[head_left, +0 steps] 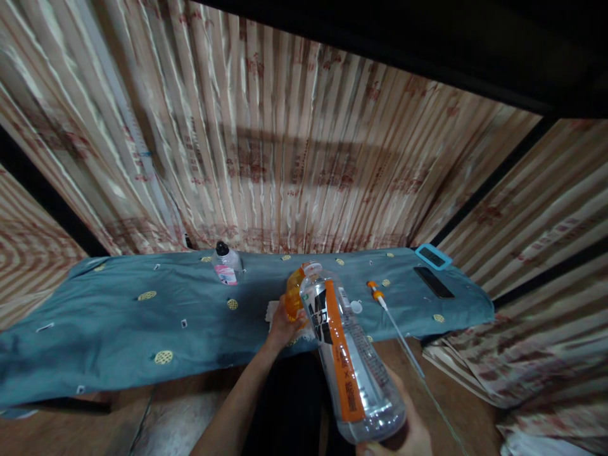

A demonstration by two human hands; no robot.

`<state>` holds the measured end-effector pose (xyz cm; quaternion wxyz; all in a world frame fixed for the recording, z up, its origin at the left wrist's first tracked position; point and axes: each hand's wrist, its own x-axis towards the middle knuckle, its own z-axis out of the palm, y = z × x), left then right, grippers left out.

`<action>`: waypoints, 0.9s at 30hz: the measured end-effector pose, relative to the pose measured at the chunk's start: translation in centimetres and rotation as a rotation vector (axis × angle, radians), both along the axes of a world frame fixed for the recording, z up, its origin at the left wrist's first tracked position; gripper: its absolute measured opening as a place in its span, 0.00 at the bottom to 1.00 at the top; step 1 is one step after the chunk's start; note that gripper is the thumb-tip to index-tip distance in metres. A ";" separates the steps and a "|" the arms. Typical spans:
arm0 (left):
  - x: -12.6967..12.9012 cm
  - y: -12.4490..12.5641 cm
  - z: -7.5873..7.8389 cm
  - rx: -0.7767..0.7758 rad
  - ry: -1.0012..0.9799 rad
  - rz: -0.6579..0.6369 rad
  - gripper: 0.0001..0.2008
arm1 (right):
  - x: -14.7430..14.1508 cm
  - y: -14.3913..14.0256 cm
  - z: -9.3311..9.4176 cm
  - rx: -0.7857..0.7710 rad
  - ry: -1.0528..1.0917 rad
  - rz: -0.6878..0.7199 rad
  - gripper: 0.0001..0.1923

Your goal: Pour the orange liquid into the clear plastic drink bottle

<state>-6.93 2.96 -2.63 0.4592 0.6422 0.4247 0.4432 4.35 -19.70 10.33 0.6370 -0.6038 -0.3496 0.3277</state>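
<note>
My left hand (285,323) is closed around an orange translucent bottle (293,294), just above the cloth-covered surface. A large clear plastic bottle (349,361) with an orange and black label is tilted, its mouth close to the top of the orange bottle. Whether the two mouths touch I cannot tell. My right hand (411,421) grips the clear bottle near its base and is partly hidden behind it. An orange pump head (376,292) with a long pale tube lies to the right, the tube reaching past the front edge. Nearby sits a small white cap (356,307).
A capped bottle with a pink label (227,265) stands at the back left of the blue-green cloth (190,304). To the right lie a black phone (434,282) and a light-blue framed object (433,256). White tissue (272,311) is beside my left hand. Patterned curtains (304,158) hang behind.
</note>
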 end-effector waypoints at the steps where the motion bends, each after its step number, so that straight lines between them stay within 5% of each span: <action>1: 0.0 0.0 0.0 0.009 0.002 0.004 0.23 | 0.1 0.0 -0.1 0.000 0.004 0.006 0.45; 27: 0.0 -0.2 0.4 -0.043 -0.051 -0.008 0.24 | 0.3 0.0 -0.5 0.033 -0.021 0.013 0.43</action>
